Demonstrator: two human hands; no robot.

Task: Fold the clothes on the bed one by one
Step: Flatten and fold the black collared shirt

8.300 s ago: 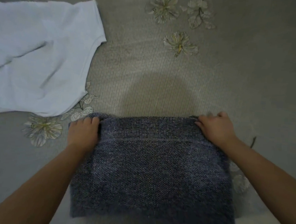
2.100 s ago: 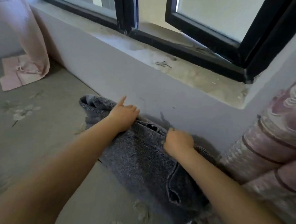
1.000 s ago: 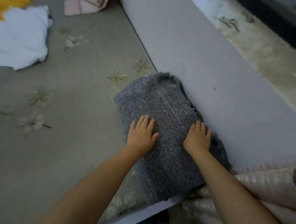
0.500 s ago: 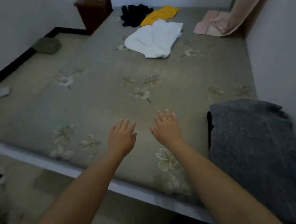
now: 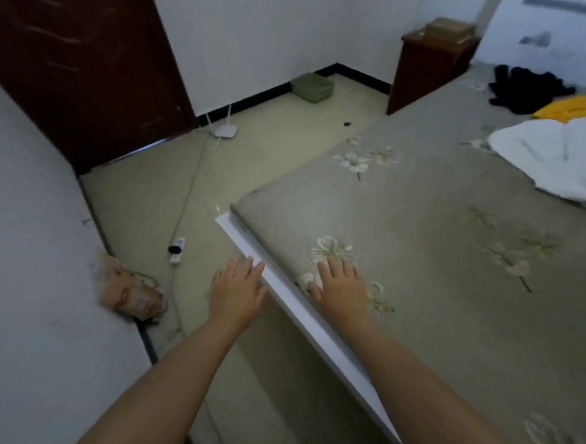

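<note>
Both hands out flat, palms down, fingers straight and slightly spread, holding nothing. Left hand [image 5: 236, 292] sits just off the bed's near edge, fingertips reaching the white bed frame rail [image 5: 300, 311]; can't tell if they touch it. Right hand [image 5: 340, 288] is over the bed [image 5: 436, 265] near its corner, across a printed flower on the grey-green cover; contact with the cover not clear.

Clothes to fold are well apart from both hands, bunched at about 2 o'clock from the right hand, at the far end of the bed:
- white garment [image 5: 563, 159], crumpled, nearest of the three
- yellow garment [image 5: 580, 107] just behind it, touching or overlapping the white one
- black garment [image 5: 529, 88] farthest back, beside the yellow one

Dark wooden nightstand [image 5: 428, 65] stands at the bed's far corner, 1 o'clock from the hands, box on top.

Floor side, left of the bed:
- dark brown door [image 5: 78, 57] at 10 o'clock
- white router [image 5: 223, 128] with two antennas by the wall at 12 o'clock
- power strip [image 5: 177, 249] with a dark plug in it, at 10 o'clock from the left hand, cable running toward the router
- green tub [image 5: 312, 87] in the room corner
- crumpled bag [image 5: 131, 291] against the wall at 9 o'clock from the left hand
</note>
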